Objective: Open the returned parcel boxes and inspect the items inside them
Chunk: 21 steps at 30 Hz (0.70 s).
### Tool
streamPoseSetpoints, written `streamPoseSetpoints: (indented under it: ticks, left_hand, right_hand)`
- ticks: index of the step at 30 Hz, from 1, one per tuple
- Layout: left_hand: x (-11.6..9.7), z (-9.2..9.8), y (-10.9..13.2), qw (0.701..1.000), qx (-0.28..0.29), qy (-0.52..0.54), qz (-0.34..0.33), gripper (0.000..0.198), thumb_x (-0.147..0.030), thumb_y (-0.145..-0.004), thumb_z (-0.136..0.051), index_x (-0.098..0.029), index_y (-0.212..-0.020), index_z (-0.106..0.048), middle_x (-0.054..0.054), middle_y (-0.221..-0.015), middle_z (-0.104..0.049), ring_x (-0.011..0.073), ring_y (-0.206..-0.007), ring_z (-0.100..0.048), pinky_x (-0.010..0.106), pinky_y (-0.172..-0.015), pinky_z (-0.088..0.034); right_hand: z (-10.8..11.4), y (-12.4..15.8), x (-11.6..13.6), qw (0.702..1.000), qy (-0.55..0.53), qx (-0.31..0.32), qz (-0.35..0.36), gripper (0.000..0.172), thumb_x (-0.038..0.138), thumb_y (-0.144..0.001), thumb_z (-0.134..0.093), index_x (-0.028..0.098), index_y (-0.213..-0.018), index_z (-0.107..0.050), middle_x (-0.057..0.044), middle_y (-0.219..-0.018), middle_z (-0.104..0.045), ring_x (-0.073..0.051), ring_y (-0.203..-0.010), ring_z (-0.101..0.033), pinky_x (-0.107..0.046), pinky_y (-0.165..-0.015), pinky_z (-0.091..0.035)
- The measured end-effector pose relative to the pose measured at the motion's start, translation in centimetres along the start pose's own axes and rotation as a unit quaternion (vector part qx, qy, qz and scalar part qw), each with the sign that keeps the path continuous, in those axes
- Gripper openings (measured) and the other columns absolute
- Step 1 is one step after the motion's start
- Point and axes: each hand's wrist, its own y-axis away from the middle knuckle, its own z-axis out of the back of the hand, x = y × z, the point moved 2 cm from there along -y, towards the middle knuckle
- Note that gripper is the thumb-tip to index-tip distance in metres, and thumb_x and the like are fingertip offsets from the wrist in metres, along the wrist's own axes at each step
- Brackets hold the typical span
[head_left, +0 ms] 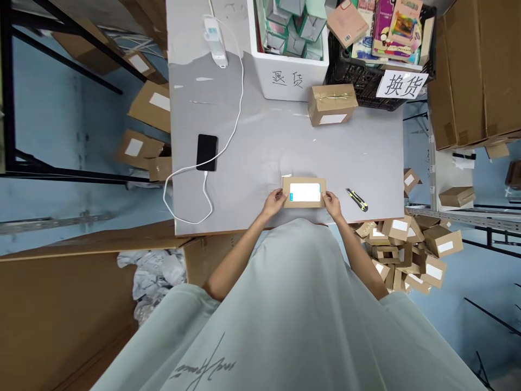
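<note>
Both your hands grip the small box [304,193] just inside the near edge of the table [260,136]: left hand [275,202] on its left end, right hand [332,205] on its right end. Label [305,192] faces up. Keep the grip even and level, fingers off the label. Watch the cutter [357,200] near your right hand. Left: phone [207,152], its cable [238,108] looping past the table edge, snag risk. Farther: taped box [332,106], then white bin [295,76] and black crate [366,81], both full, limiting far-side room.
</note>
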Motion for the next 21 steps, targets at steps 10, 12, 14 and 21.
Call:
streamPoseSetpoints:
  ticks: [10, 12, 14, 21]
  left_hand:
    - [0.2, -3.7, 5.4, 0.999, -0.014, 0.011, 0.04, 0.075, -0.036, -0.082, -0.096, -0.016, -0.149, -0.067, 0.021, -0.153, -0.076, 0.0366, -0.139, -0.074, 0.054, -0.123, -0.059]
    - [0.3, -3.8, 6.3, 1.0, -0.003, 0.015, 0.024, 0.089, -0.031, -0.074, -0.099, -0.016, -0.154, -0.063, 0.02, -0.155, -0.075, 0.0364, -0.143, -0.072, 0.052, -0.121, -0.062]
    - [0.5, -3.7, 7.3, 1.0, -0.002, 0.011, 0.0, 0.091, -0.032, -0.074, -0.096, -0.017, -0.157, -0.062, 0.019, -0.158, -0.073, 0.0358, -0.144, -0.07, 0.05, -0.116, -0.064]
    - [-0.1, -3.6, 8.2, 0.995, -0.053, -0.035, -0.076, 0.067, -0.045, -0.09, -0.077, -0.02, -0.152, -0.071, 0.016, -0.147, -0.08, 0.0302, -0.125, -0.076, 0.044, -0.103, -0.067]
  right_hand:
    - [0.6, 1.2, -1.6, 0.988, -0.103, 0.117, 0.011, 0.096, 0.077, -0.077, -0.09, 0.017, -0.15, -0.07, -0.021, -0.155, -0.076, -0.036, -0.138, -0.076, -0.053, -0.12, -0.063]
    - [1.9, 1.6, -1.8, 0.985, -0.102, 0.136, 0.029, 0.103, 0.074, -0.073, -0.095, 0.02, -0.156, -0.067, -0.02, -0.16, -0.073, -0.036, -0.141, -0.074, -0.055, -0.12, -0.063]
    - [3.7, 1.8, -1.9, 0.985, -0.087, 0.143, 0.048, 0.102, 0.073, -0.076, -0.094, 0.021, -0.158, -0.066, -0.019, -0.159, -0.073, -0.036, -0.138, -0.075, -0.055, -0.118, -0.065]
    - [8.9, -1.2, -0.6, 0.983, -0.004, 0.131, 0.126, 0.066, 0.071, -0.101, -0.07, 0.018, -0.139, -0.082, -0.017, -0.126, -0.087, -0.033, -0.108, -0.084, -0.053, -0.107, -0.069]
